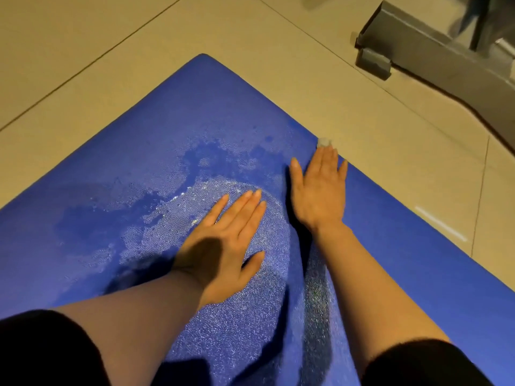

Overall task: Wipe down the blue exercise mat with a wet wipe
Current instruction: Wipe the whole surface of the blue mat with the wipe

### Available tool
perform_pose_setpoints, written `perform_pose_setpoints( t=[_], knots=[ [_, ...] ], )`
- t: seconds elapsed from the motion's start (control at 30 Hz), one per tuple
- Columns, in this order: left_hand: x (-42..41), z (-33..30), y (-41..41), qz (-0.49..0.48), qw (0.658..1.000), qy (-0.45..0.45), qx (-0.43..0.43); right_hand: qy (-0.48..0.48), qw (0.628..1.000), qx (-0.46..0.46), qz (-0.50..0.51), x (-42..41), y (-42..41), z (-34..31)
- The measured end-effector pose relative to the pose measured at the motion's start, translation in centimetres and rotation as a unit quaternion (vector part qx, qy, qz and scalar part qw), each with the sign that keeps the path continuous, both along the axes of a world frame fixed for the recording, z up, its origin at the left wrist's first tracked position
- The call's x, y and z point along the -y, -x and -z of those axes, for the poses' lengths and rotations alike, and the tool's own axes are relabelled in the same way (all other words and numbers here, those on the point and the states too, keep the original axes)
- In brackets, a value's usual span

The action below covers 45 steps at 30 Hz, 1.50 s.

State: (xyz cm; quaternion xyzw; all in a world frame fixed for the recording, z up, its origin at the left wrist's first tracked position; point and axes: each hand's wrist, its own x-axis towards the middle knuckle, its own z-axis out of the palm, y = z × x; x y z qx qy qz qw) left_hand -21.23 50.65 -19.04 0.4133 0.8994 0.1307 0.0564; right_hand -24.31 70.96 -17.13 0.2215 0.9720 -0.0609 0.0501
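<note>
The blue exercise mat point(172, 129) lies on the pale tiled floor point(83, 51) with one corner pointing away from me, and I lean over its near part with both arms stretched out. My left hand point(228, 243) lies flat on the mat, palm down, fingers straight and close together, holding nothing, right on a glistening wet patch point(195, 215) that spreads to the left and farther out. My right hand point(320, 185) presses flat at the mat's right edge, fingers extended, and the small white wet wipe point(324, 142) peeks out from under my fingertips, pinned against the mat. Dark sleeves point(41, 349) cover my upper arms. Far right on the floor stands a grey metal frame point(418, 48), well apart from the mat.
</note>
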Motion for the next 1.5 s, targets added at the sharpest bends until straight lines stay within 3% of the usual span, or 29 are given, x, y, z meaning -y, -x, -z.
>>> perform_pose_setpoints(
  t=[0.13, 0.27, 0.4, 0.53, 0.7, 0.87, 0.97, 1.17, 1.4, 1.5],
  knots=[
    [-0.2, 0.0, -0.1, 0.006, 0.999, 0.035, -0.005, 0.053, 0.997, -0.017, -0.045, 3.4, 3.5, 0.5],
    [-0.2, 0.0, -0.2, 0.010, 0.999, 0.030, -0.013, 0.035, 0.986, -0.029, -0.159, 0.2, -0.5, 0.2],
    [-0.2, 0.1, -0.3, 0.010, 1.000, 0.007, -0.015, 0.029, 0.989, -0.031, -0.138, -0.7, -6.0, 0.2],
    [-0.4, 0.0, 0.2, 0.000, 0.999, 0.019, -0.028, 0.030, 0.992, -0.037, -0.121, 1.4, -2.7, 0.4],
    [-0.2, -0.1, -0.2, 0.004, 0.999, 0.031, -0.030, 0.026, 0.978, 0.004, -0.205, 2.2, 1.5, 0.6],
    [-0.3, 0.0, -0.3, 0.009, 0.999, 0.026, -0.036, 0.014, 0.959, 0.011, -0.282, -0.2, -4.3, -0.4],
    [-0.4, 0.0, -0.1, 0.000, 0.999, 0.025, -0.035, 0.015, 0.967, 0.027, -0.254, 0.2, -5.1, -0.2],
    [-0.4, 0.0, -0.3, 0.001, 0.999, 0.023, -0.045, 0.029, 0.973, 0.045, -0.226, 2.8, 2.7, 0.0],
    [-0.5, 0.2, -0.2, 0.001, 0.998, 0.039, -0.040, 0.051, 0.960, 0.015, -0.274, 0.7, -6.4, -0.4],
    [-0.7, -0.2, 0.2, -0.014, 0.998, 0.052, -0.021, 0.030, 0.972, 0.032, -0.230, 1.2, -3.9, -0.2]
  ],
)
